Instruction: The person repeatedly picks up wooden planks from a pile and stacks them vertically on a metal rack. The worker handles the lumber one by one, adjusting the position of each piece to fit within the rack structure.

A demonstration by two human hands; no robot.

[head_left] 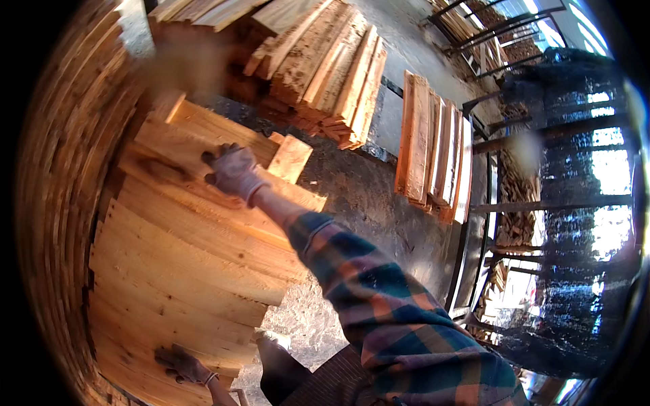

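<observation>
I see my gloved right hand (232, 170) lying flat, fingers spread, on the top wooden plank (203, 155) of a stepped stack. My gloved left hand (181, 364) curls over a lower plank's (162, 325) near edge. More stacked boards (332, 74) stand beyond.

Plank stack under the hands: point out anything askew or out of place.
The plank stack is fanned, each board's end stepping past the next instead of lining up. A short offcut lies loose at an angle beside the right hand. The left hand rests on the lowest board.
</observation>
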